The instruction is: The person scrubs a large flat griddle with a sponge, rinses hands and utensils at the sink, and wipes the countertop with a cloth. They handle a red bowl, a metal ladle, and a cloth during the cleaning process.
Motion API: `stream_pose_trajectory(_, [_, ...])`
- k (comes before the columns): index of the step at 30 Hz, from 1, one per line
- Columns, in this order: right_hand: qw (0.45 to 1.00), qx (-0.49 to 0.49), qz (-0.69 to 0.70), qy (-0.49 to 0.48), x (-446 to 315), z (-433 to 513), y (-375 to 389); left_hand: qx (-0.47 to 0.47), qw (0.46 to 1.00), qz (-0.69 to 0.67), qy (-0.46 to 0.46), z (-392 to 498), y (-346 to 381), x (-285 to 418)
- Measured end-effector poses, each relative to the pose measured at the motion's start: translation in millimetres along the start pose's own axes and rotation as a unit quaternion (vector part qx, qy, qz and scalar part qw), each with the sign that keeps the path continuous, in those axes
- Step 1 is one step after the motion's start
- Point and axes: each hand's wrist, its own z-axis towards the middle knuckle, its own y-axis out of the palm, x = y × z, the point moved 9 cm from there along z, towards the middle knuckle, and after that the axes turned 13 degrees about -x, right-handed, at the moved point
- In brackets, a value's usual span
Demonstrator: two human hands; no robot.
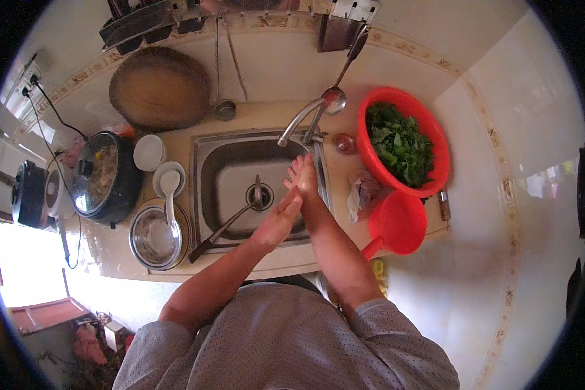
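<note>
My left hand rests its fingers against the heel and wrist of my right hand, over the right side of a stainless steel sink. Both hands are empty of objects. The fingers of the right hand are spread, below and beside the spout of a curved metal faucet. Whether water runs from it is not clear. A dark-handled metal cooking utensil leans across the sink's front left edge, its head over the drain.
On the right stand a red basin of leafy greens, a red dipper and a crumpled cloth. Leftward are nested metal bowls, white bowls, a white spoon and a lidded electric pot. A round wooden board leans behind.
</note>
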Motion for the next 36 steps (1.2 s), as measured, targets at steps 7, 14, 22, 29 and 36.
stream_pose_trajectory(7, [0.944,-0.248,0.213,-0.036,-32.5,-44.6,36.2,0.1,0.975,-0.199,0.015,-24.5,-64.3,-51.4])
stream_pose_trajectory(14, [0.917,-0.341,0.204,-0.037,-21.7,-56.6,42.0,0.063,0.938,-0.34,0.034,-0.2,-53.2,-39.2])
stream_pose_trajectory(22, [0.954,-0.256,0.149,0.047,-22.0,-77.5,83.4,0.055,0.94,-0.323,0.094,24.6,-41.3,-29.1])
stream_pose_trajectory(29, [0.889,-0.335,0.268,0.16,25.3,-74.5,82.3,-0.01,0.891,-0.453,0.042,23.5,-37.4,-9.8])
stream_pose_trajectory(36, [0.863,0.036,-0.469,-0.184,-39.3,-68.0,83.3,0.253,0.925,-0.284,0.017,31.4,-69.5,-57.5])
